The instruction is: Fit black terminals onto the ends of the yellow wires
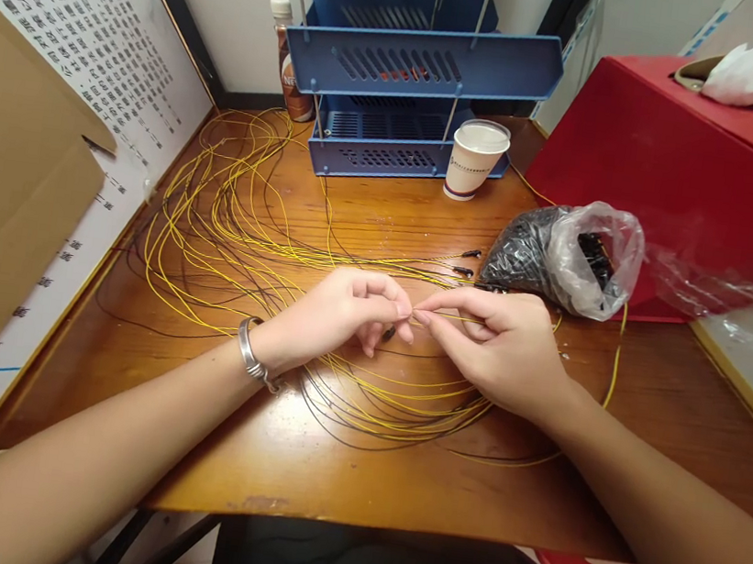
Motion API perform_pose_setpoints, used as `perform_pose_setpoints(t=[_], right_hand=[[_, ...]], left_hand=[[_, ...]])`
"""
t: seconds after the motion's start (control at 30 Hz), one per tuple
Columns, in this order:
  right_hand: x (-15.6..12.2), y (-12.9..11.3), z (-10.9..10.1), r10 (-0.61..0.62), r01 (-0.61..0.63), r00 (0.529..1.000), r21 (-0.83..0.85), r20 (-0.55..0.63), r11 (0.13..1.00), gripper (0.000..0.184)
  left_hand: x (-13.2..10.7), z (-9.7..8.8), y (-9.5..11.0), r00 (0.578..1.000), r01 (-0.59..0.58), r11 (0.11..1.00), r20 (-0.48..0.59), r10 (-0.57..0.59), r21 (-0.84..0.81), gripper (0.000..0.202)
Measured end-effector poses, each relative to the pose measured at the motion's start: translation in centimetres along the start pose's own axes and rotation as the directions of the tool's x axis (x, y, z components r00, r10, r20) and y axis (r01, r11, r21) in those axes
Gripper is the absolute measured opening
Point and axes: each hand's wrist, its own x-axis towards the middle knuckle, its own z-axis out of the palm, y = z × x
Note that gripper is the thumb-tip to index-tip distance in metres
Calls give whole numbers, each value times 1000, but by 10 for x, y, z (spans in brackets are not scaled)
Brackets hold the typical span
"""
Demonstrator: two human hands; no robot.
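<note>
In the head view, my left hand (351,311) and my right hand (500,340) meet at the fingertips above the middle of the table. Thumb and forefinger of my right hand pinch a thin yellow wire (451,317). My left fingers are closed around the same spot at the wire's end, and what exactly lies between them is partly hidden. A small black piece (389,332) shows beneath my left fingers. Below the hands, a bundle of yellow and black wires (391,427) curves across the wood. Several black-tipped wire ends, including one black connector (471,254), lie just beyond my hands.
Loose wires (221,197) spread over the table's left side. A clear bag of black parts (526,251) lies behind my right hand. Farther back stand a paper cup (471,170), a blue rack (418,75), a bottle (296,77) and a red box (642,160). Cardboard (8,178) leans at left.
</note>
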Motion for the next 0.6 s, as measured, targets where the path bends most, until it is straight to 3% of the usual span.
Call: perform_pose_setpoints(t=[0.2,0.4,0.6], right_hand=[[0,1,-1,19,-19,999,-4,28,1000,11],[2,-2,-2,178,-183,979,52,95,982,16],[3,-4,-2,284,-305,949,157,139,939,18]], left_hand=[[3,-3,-5,996,75,987,61,-67,-141,14],[1,-2,-4,998,-35,996,39,38,-79,12],[1,-2,-3,998,-52,995,41,55,-79,14]])
